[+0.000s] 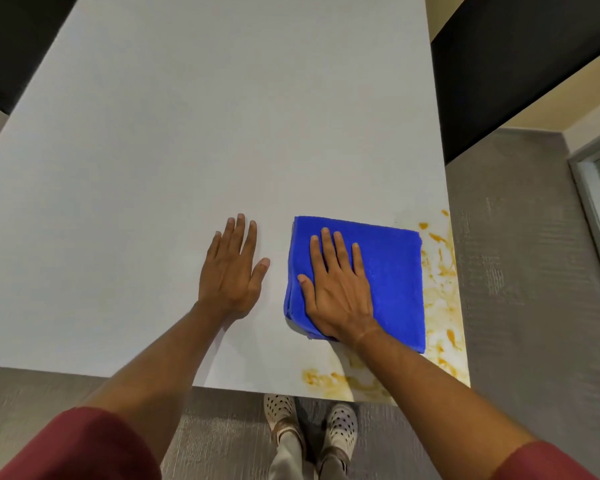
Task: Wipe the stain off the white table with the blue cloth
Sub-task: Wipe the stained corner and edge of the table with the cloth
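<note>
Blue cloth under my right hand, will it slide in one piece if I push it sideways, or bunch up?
The blue cloth looks soft and folded in layers, so it would probably flop if lifted. With the right hand flat on it, it should slide across the smooth white table, though loose edges may bunch.

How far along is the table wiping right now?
Started, not finished. The right hand presses flat on the folded blue cloth; the left hand rests flat on the white table. Orange stain still smears the near right corner and front edge.
</note>
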